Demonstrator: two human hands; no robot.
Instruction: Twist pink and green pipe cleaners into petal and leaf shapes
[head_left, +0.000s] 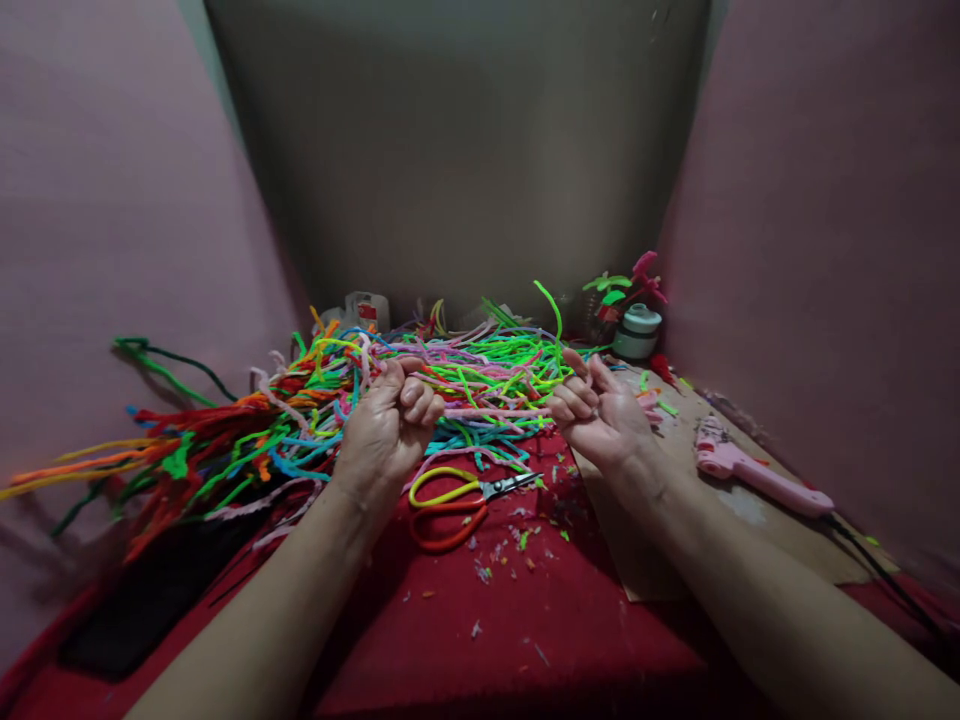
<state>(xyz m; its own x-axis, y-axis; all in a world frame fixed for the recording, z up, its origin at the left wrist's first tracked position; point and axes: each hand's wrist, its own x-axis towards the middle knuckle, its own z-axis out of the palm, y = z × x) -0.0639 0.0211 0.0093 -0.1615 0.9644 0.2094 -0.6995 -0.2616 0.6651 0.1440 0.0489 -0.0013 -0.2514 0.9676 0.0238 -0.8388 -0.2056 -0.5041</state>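
Observation:
My left hand is raised with its fingers curled in, in front of a heap of fuzzy pipe cleaners. Across from it, my right hand is closed too, palm partly turned up. A pale pink pipe cleaner runs nearly level between the two fists; whether the fingers grip its ends I cannot tell. Close to my right fingertips a bright green pipe cleaner sticks up. Scissors with one yellow and one red handle loop lie partly open below, between my wrists.
A pink glue gun with a black cord rests on a brown board at right. Behind are a lidded pale green jar and pipe-cleaner flowers. Coloured scraps dot the red cloth. A dark flat object lies at left.

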